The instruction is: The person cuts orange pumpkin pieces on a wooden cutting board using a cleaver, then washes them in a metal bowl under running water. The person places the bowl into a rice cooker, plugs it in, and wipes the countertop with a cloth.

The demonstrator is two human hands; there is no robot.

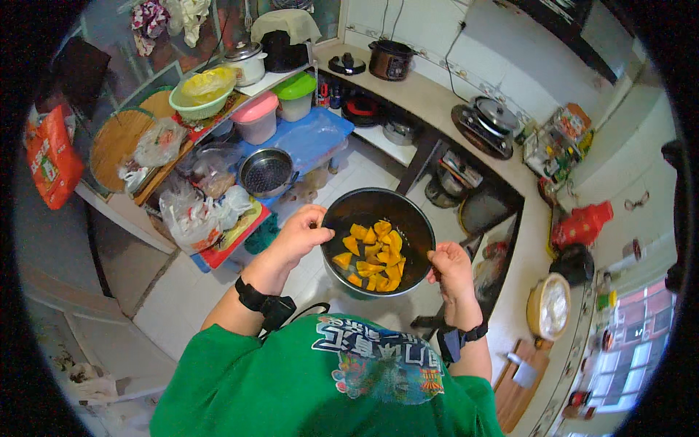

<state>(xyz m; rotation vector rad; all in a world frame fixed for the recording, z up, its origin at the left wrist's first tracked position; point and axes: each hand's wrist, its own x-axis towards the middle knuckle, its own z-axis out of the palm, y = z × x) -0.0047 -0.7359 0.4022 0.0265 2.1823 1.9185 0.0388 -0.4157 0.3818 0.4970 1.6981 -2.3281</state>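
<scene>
Between my two hands, in front of my green shirt, is a round dark inner pot [349,210] with a pale rim. Several orange pumpkin chunks [377,257] lie on its bottom. My left hand [301,232] grips the rim at the left, thumb over the edge. On the opposite side my right hand [450,265] pinches the rim with thumb and fingers. The pot is held above the white tiled floor, its mouth tipped towards me. The fingers beneath the rim are partly hidden.
An electric pressure cooker [391,59] and its lid [347,64] stand on the back counter. Rightward are an induction cooker [480,131] with a lidded pan and a cleaver [524,373] on a wooden cutting board [527,404]. A steamer pot [266,171] rests on the low blue table [322,131].
</scene>
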